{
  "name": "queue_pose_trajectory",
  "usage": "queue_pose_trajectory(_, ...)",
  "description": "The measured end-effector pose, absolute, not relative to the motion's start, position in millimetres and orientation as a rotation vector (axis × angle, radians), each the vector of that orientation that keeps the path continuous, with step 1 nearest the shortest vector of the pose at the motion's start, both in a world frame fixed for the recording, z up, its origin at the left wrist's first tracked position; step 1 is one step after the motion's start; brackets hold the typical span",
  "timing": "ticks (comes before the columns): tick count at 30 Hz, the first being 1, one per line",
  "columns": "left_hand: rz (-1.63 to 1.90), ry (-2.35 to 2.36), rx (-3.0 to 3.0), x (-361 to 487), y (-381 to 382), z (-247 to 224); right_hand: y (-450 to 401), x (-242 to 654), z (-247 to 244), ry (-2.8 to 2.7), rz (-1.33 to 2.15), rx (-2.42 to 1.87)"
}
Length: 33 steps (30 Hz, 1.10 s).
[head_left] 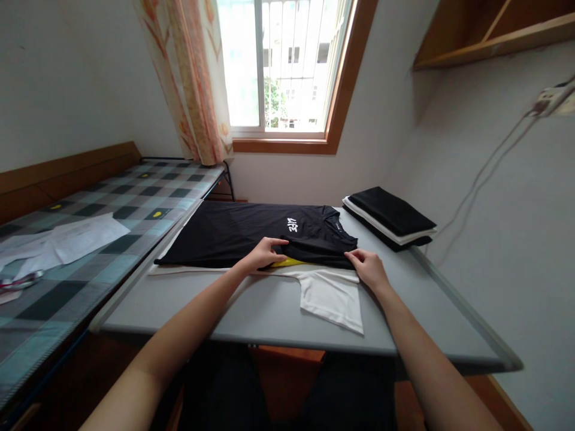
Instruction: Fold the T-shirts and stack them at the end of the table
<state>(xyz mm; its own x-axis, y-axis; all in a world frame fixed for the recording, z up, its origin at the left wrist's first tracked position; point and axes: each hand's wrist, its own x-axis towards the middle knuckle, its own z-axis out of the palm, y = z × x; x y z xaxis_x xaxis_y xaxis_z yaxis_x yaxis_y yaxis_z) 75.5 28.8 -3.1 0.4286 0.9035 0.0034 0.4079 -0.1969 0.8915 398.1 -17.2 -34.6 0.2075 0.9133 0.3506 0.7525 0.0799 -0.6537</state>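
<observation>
A black T-shirt (242, 230) with a white "LIFE" print lies spread sideways on the grey table, its collar toward the right. My left hand (263, 254) pinches the shirt's near edge around its middle, where the cloth is folded over. At the shirt's right end, my right hand (367, 268) grips the near corner between thumb and fingers. Under the black cloth lies a white T-shirt (331, 296), with one sleeve sticking out toward me. Between the two, a yellow patch (290, 261) shows beside my left hand; what it belongs to is hidden.
A stack of folded black and white clothes (390, 212) sits at the table's (453, 323) back right. Left of the table stands a bed (175, 191) with a checked cover and white papers (81, 239). A cable (476, 185) hangs along the right wall, below a wooden shelf (494, 45).
</observation>
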Motion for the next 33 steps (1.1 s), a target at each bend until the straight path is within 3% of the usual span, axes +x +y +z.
queue_pose_trajectory(7, 0.612, 1.174, 1.916, 77.3, 33.6, -2.7, -16.5, 398.5, -33.1, -1.537, 0.244, -1.737)
queue_pose_trajectory(14, 0.865, 1.200, 1.968, 77.0, 33.2, -11.5, -24.4, 405.7, -27.0, -1.617, 0.611, -1.530)
queue_pose_trajectory(24, 0.656, 1.147, 2.097, 69.2, 15.7, -4.3, -21.4, 401.3, -27.8, -1.503, 0.405, -1.527)
queue_pose_trajectory(33, 0.811, 1.044, 1.919, 65.7, 40.5, -11.2, -4.9, 402.5, -33.6, -1.419, 0.386, -1.477)
